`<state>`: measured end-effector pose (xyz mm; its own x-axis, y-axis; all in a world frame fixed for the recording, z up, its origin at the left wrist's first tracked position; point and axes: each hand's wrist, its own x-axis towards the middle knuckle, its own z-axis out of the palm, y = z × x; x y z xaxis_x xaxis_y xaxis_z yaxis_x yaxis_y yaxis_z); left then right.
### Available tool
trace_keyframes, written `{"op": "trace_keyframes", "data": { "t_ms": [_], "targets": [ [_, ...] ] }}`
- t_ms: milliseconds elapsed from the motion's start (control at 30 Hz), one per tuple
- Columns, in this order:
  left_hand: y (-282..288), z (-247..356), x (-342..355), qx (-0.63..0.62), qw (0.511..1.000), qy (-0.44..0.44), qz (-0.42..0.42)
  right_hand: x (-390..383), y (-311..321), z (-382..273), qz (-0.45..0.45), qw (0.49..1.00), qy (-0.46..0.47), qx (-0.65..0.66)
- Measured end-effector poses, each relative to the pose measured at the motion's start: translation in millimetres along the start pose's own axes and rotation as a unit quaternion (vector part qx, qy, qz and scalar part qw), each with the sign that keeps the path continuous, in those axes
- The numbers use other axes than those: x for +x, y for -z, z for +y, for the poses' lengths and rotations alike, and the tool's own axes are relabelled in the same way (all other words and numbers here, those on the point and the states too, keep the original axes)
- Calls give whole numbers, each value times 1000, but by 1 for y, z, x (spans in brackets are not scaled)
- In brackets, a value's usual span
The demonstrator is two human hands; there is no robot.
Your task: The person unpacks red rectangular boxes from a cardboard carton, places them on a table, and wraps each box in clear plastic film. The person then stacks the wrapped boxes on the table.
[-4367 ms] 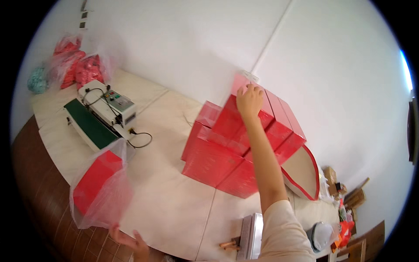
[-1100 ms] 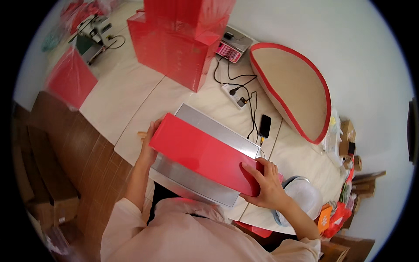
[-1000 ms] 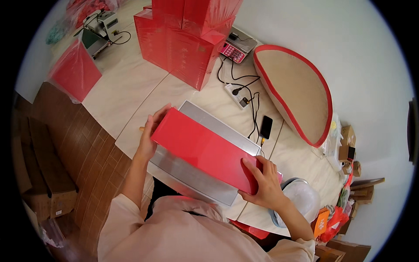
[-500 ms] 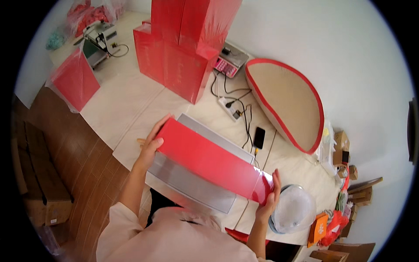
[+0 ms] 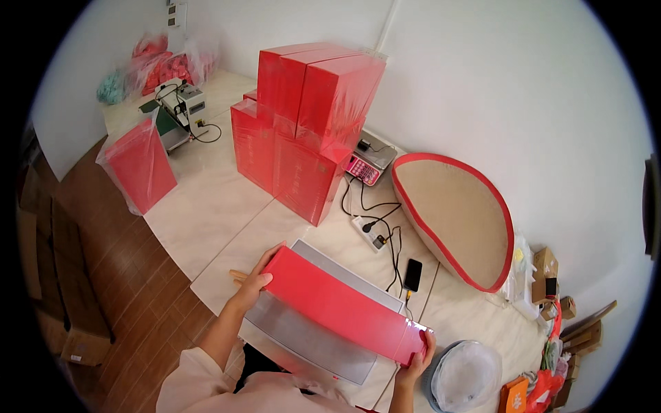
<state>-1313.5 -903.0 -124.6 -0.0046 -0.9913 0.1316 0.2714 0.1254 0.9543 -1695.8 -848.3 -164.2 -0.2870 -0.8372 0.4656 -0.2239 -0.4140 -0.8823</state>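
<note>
A long red box [image 5: 337,301] lies across between my hands, shiny clear film showing at its right end. My left hand [image 5: 253,288] is closed round the left end, thumb on the top. At the other end, the fingers of my right hand [image 5: 417,359] wrap round the corner. Below the box is a flat grey panel with a pale frame [image 5: 310,339], partly covered by it. Whether box and panel touch is unclear. A small tan wooden piece [image 5: 238,275] sticks out beside my left wrist.
Beyond stands a stack of film-wrapped red boxes [image 5: 296,151]. A scale [image 5: 372,160], power strip [image 5: 369,233], phone [image 5: 412,275] and red-rimmed woven tray [image 5: 458,220] are behind the panel. A film-covered round container [image 5: 467,377] is near my right hand. Another wrapped red box [image 5: 141,172] stands far left.
The view has tilted up, so everything sits lower in the picture. My right hand's fingers, stretched upward before, now curl over the box's end. My left hand keeps its hold.
</note>
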Motion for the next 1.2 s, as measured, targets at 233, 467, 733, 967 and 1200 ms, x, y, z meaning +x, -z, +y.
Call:
{"op": "trace_keyframes", "data": {
  "t_ms": [233,467,733,967,1200],
  "targets": [
    [-9,-18,1,-50,999,-19,4,12,13,-7,9,1000,-14,16],
    [-64,-51,6,-59,995,-78,14,47,53,-58,37,998,-57,5],
    [-23,-44,18,-4,992,-117,36,40,13,-49,55,996,-75,0],
    [38,-24,19,30,990,-103,97,34,-52,-20,15,994,-84,67],
    [99,23,3,31,977,-94,188,27,-142,-17,-79,995,11,66]
  ]
}}
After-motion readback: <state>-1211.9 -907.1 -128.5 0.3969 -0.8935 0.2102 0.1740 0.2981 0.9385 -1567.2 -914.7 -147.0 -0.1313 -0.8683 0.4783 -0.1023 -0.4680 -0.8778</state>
